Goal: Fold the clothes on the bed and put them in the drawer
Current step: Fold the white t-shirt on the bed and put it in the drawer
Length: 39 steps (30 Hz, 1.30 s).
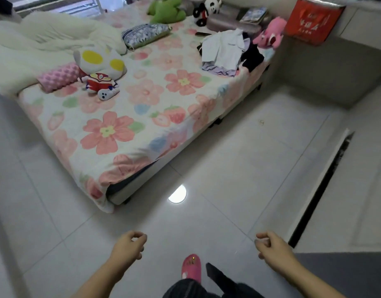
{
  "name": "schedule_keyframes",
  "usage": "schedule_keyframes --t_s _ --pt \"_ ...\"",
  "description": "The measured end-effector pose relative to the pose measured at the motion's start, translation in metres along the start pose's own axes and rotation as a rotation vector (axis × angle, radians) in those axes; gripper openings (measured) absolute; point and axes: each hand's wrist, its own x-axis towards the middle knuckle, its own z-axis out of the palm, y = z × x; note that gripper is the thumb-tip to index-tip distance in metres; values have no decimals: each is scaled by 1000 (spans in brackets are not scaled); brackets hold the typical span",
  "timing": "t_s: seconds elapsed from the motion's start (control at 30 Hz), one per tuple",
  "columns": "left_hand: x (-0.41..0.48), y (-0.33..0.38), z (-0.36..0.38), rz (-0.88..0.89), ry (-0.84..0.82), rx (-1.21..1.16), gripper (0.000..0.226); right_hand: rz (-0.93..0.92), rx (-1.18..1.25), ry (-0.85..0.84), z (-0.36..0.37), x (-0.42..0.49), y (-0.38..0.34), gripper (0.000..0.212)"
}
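Note:
A loose pile of clothes (226, 52), white, lilac and black, lies near the far right edge of the bed (129, 117), which has a pink flower sheet. Low in the view, over the floor tiles, my left hand (129, 246) hangs with loosely curled fingers and holds nothing. My right hand (271, 246) hangs the same way, empty. Both hands are far from the clothes. No drawer is plainly in view.
Plush toys (99, 69), a patterned pillow (145, 34) and a white duvet (34, 44) lie on the bed. A red bag (310, 22) hangs at a grey cabinet on the right. A dark gap (327, 183) runs along the right floor. My pink slipper (191, 267) is below.

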Motion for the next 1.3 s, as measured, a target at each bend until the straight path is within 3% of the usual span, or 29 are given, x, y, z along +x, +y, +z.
schedule_keyframes --t_s 0.4,0.57,0.93,1.1,1.3 --pt "159 283 116 351 -139 83 12 230 270 247 -113 190 -43 6" --pt "221 383 152 306 -38 144 10 214 319 261 -198 287 -87 11" --pt "343 579 208 200 -1 24 14 -110 357 225 -374 506 -290 11" --pt "414 685 233 186 -31 -31 4 0 300 213 -417 587 -337 12" --pt "473 806 262 167 -112 10 11 138 232 252 -473 666 -363 12"
